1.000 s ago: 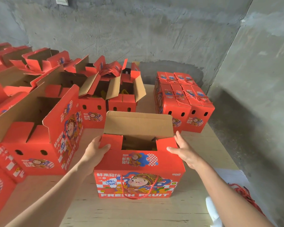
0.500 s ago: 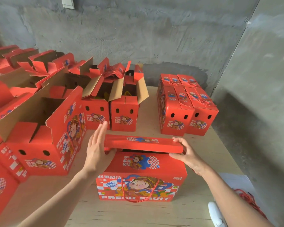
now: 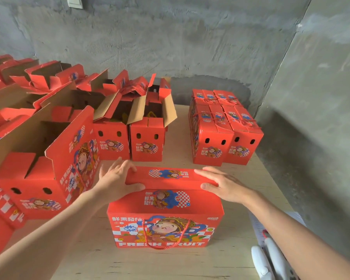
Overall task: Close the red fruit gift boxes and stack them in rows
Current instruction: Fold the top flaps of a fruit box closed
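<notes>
The box sits on the table, near the front edge, with its picture side facing the person. Its red rope hangs down the front. The flap on top is folded down flat over the box.

The left hand lies on the flap's left end, with fingers straight and spread and the thumb along the near edge. The right hand lies flat on the right end, with fingers straight and close together. Its thumb is at the near edge too. Both hands press on the flap (neither one curls round it).

Behind the box, a bit to the right, shut boxes stand packed in rows, touching each other. Behind it to the left, two open boxes stand side by side with their brown flaps up. A big open box stands at the left, just beside the left arm, and more like it fill the far left. A grey wall is behind the table.
</notes>
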The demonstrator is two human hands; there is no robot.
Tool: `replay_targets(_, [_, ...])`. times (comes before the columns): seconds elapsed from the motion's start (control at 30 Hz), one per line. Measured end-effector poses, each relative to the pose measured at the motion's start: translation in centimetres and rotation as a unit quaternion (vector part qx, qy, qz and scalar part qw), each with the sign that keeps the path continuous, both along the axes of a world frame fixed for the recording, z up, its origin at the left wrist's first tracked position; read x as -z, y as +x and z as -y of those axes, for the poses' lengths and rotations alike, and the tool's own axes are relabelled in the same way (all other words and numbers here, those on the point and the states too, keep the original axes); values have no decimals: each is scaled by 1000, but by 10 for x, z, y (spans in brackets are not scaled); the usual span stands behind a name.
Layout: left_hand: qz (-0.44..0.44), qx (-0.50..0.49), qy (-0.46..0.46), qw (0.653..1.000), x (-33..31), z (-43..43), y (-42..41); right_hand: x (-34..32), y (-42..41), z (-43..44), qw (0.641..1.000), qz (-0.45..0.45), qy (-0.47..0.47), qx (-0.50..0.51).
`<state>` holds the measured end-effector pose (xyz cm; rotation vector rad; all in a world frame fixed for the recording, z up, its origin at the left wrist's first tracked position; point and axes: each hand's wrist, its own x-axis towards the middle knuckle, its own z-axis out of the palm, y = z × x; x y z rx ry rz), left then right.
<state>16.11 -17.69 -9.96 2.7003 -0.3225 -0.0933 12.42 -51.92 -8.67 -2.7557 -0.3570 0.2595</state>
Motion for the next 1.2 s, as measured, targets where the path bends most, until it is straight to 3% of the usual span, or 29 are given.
replay_targets(0.1, [-29, 42, 29, 998, -7, -2, 8, 3, -1, -1, 1000, 28, -8, -6])
replay_targets(0.3, [30, 96, 120, 988, -7, 0, 7, 7, -3, -4, 999, 42, 6, 5])
replay_targets(0.83, [-40, 95, 119, 988, -3, -2, 10, 10, -8, -4, 999, -7, 36, -7])
replay_targets(1.07, [-34, 70, 143, 987, 15, 0, 3, 11, -11, -2, 999, -37, -22, -19])
replay_targets(1.2, [-47, 69, 151, 985, 15, 2, 5, 14, -14, -16, 993, 31, -86, -75])
